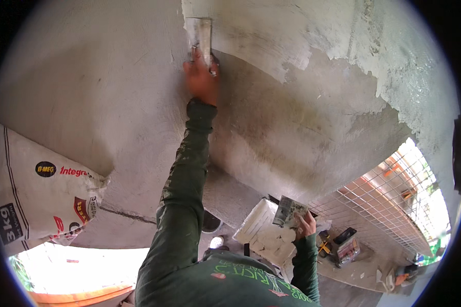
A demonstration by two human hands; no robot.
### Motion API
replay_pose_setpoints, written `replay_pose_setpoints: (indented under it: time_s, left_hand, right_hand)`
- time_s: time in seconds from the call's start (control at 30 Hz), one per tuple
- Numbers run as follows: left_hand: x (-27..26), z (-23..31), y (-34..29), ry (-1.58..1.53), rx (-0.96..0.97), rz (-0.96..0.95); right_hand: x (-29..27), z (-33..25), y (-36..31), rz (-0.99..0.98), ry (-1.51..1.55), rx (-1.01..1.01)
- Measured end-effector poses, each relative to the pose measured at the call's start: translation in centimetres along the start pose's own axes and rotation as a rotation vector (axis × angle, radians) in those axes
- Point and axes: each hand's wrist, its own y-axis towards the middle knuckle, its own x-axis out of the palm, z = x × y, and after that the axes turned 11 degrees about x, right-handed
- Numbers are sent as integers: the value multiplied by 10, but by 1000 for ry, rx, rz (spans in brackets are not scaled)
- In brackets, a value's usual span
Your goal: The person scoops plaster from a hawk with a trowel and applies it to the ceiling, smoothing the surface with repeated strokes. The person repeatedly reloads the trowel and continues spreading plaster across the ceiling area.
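My left hand [202, 82], at the end of my outstretched arm, is closed round a plastering trowel [200, 33]. The trowel's pale, smeared blade lies against the grey wall [133, 92], at the edge of a whiter coated strip [261, 30]. Motion blurs the fingers slightly. Lower down and nearer my body, my right hand [306, 225] grips a second flat metal trowel [289, 211], its face speckled with plaster. Below that trowel sits a white plastic container [261, 230] with pale material in it, partly covered by my hand and shirt.
A printed white sack [51, 184] hangs at the left. Wire mesh [389, 194] covers an opening on the right. A dark phone [345, 235], a clear box [348, 251] and a yellow-and-black tool [323, 245] lie right of my right hand. My shoe [217, 242] shows below.
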Motion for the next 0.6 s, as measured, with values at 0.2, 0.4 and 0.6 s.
replay_pose_setpoints:
  time_s: [0.2, 0.4, 0.6]
  left_hand:
    - [-5, 39, -23, 6, 159, 14]
    - [-42, 67, -41, -219, 47, -49]
    - [-39, 4, 23, -168, -44, 37]
  right_hand:
    - [-7, 4, -22, 3, 733, 556]
    - [-6, -20, 5, -73, 538, 490]
    - [19, -13, -6, -66, 503, 454]
